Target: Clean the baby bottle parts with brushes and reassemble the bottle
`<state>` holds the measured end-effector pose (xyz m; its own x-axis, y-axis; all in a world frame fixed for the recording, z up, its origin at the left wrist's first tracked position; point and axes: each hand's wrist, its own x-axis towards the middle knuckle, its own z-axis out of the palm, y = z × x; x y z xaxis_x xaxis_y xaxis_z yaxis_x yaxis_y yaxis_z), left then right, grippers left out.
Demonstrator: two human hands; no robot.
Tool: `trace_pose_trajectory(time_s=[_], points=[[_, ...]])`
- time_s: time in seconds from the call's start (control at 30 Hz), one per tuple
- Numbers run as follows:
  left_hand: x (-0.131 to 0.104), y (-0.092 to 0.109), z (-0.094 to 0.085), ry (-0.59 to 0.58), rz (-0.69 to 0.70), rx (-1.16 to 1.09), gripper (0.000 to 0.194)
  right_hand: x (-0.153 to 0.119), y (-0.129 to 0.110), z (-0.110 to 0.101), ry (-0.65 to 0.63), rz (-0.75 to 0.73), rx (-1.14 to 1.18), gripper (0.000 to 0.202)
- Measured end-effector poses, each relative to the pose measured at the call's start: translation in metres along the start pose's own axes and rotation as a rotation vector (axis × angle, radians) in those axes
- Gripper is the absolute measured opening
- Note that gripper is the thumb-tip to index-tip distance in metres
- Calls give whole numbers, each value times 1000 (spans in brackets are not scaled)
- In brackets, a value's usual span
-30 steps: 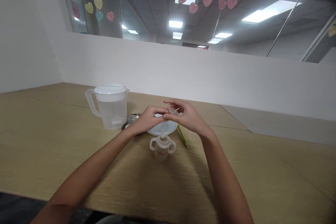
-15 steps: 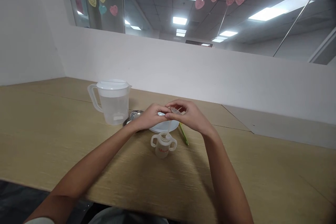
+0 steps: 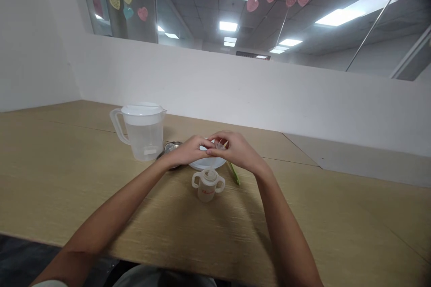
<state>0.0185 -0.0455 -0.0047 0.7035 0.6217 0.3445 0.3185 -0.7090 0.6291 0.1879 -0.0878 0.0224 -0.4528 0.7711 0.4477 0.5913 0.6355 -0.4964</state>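
Note:
My left hand (image 3: pixel 192 150) and my right hand (image 3: pixel 235 149) meet above the table, fingertips pinched around a small clear plastic piece (image 3: pixel 220 146). Fingers cover much of it, so its exact kind is unclear. Just below and nearer to me stands a small translucent two-handled cup (image 3: pixel 206 192) with red lettering. Something pale rises from the middle of the cup's top; whether it is a spout or a straw I cannot tell. Behind the cup, partly under my hands, sits a whitish shallow dish (image 3: pixel 202 164). A green slim tool (image 3: pixel 234 174) lies right of the dish.
A large translucent lidded pitcher (image 3: pixel 144 136) stands at the back left, its handle turned left. Next to it is a round metal dish (image 3: pixel 160 156) holding a clear round item (image 3: pixel 170 147), partly behind my left wrist. A white wall (image 3: pixel 188 85) bounds the wooden table (image 3: pixel 319 215).
The clear piece and my hands have shifted slightly left and down. A thin pale strand between the hands and the cup no longer shows clearly. The view has turned slightly.

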Motion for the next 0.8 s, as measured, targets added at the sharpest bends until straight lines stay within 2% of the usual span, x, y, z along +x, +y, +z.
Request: trace_pose_trajectory(time_s=[0.17, 0.3, 0.43, 0.63, 0.8], points=[[-2, -4, -13, -177, -60, 99, 29, 1, 0, 6, -92, 39, -107, 24], [-7, -7, -26, -361, -164, 199, 29, 3, 5, 15, -213, 74, -214, 36], [-9, -8, -29, -516, -289, 195, 29, 4, 7, 25, -292, 75, -314, 43], [-9, -9, -17, -513, -311, 256, 20, 3, 3, 38, -297, 81, -440, 35], [-8, -16, -12, -504, -325, 257, 20, 0, 6, 26, -320, 108, -330, 47]])
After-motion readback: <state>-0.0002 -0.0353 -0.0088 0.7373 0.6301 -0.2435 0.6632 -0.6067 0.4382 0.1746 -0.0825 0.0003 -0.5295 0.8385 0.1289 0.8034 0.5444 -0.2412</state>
